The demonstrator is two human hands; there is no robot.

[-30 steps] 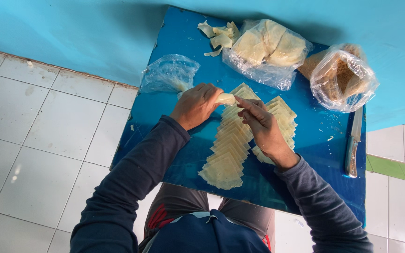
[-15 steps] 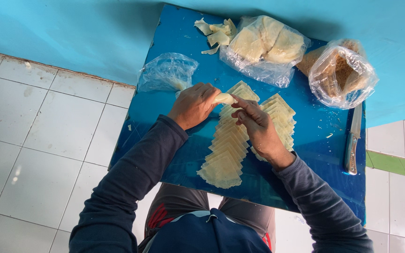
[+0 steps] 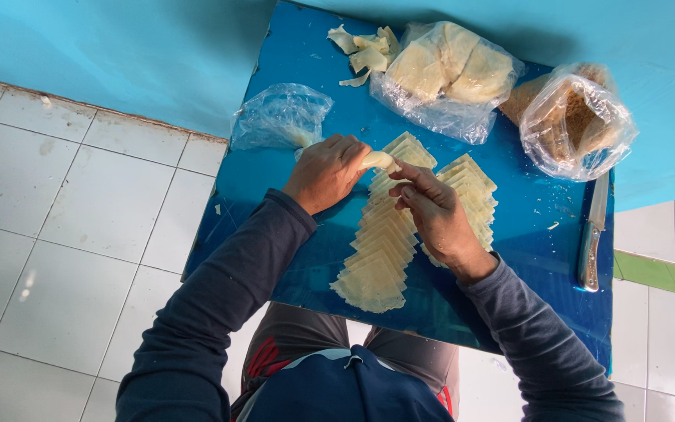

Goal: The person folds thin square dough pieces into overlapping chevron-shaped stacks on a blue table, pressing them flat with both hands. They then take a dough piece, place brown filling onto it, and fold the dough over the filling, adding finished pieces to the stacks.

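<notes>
We hold a small rolled pastry piece (image 3: 379, 161) between our left hand (image 3: 326, 172) and right hand (image 3: 436, 216), fingers closed narrowly around it, above the rows of thin wrappers (image 3: 380, 242) on the blue table (image 3: 291, 195).

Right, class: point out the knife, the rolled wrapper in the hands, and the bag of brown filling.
knife (image 3: 592, 234), head view, handle end.
rolled wrapper (image 3: 379, 161), head view, exposed middle.
bag of brown filling (image 3: 576, 121), head view, plastic front.

Left hand (image 3: 323, 173) and right hand (image 3: 435, 219) close together, fingers (image 3: 412, 173) curled, pinching.
</notes>
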